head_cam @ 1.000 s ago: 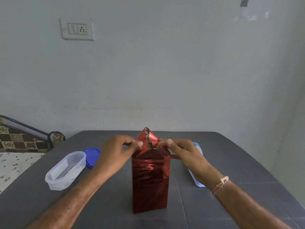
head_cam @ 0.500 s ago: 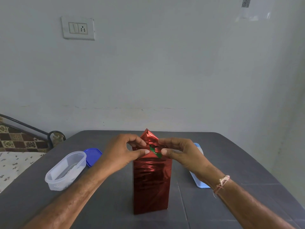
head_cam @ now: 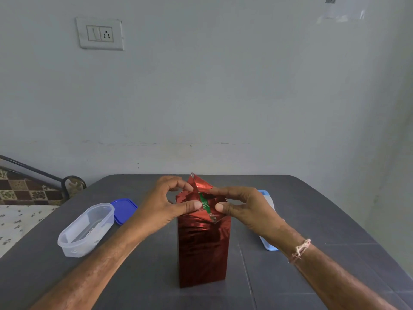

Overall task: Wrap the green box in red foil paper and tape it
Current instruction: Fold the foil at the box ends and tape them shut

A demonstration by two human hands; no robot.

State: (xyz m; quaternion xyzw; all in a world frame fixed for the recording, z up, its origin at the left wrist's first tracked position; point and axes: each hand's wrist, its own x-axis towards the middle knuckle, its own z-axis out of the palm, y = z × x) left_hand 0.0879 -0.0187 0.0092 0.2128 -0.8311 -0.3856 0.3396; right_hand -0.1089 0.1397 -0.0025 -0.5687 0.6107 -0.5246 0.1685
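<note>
One box (head_cam: 206, 204) stands upright at the middle of the grey surface (head_cam: 312, 220), wrapped in red foil paper (head_cam: 202, 249) on every side in view; only a green strip shows at its top. Two hands work there: the left hand (head_cam: 163, 206) pinches the foil at the top left, the right hand (head_cam: 248, 209) pinches it at the top right, and one foil flap stands up between them. Left of the box lie one clear tub (head_cam: 86, 229) and one blue lid (head_cam: 124, 210). One pale blue lid (head_cam: 268, 220) lies behind the right hand.
</note>
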